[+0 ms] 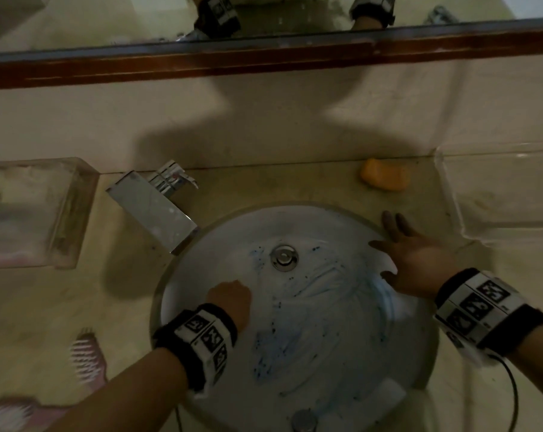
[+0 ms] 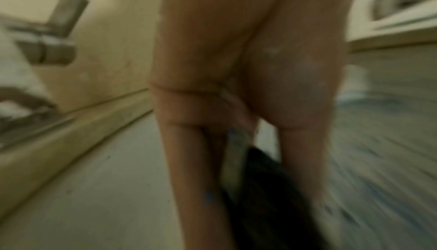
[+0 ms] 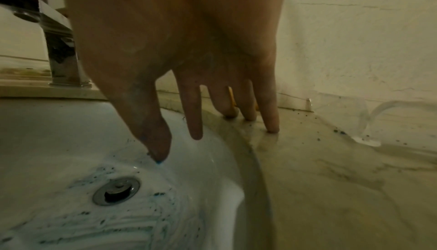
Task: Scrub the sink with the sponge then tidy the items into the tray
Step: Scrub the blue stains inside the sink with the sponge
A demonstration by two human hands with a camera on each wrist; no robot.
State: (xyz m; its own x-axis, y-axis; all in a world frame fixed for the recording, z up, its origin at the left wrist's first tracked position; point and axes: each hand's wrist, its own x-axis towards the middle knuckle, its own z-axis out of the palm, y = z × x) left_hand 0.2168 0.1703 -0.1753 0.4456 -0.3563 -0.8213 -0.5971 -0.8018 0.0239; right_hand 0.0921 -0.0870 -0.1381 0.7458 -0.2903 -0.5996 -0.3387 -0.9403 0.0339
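Scrub step: left hand [image 1: 229,296] in sink [image 1: 341,347], fingers [image 2: 189,160] curled on dark sponge [image 2: 264,188] against basin, blue smears remain. Right hand [image 1: 416,260] splayed flat, bracing on rim. Tray [image 1: 507,194] right on table. Next, I'd judge: scrub the smears.

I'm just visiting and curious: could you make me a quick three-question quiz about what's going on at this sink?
1. True or false: the right hand grips a sponge.
2. Where is the orange soap? A) in the sink B) on the counter behind it C) in the clear tray
3. Fill in: the left hand holds something dark inside the ____.

Key: 1 false, it rests open on the rim. 2 B. 3 sink.
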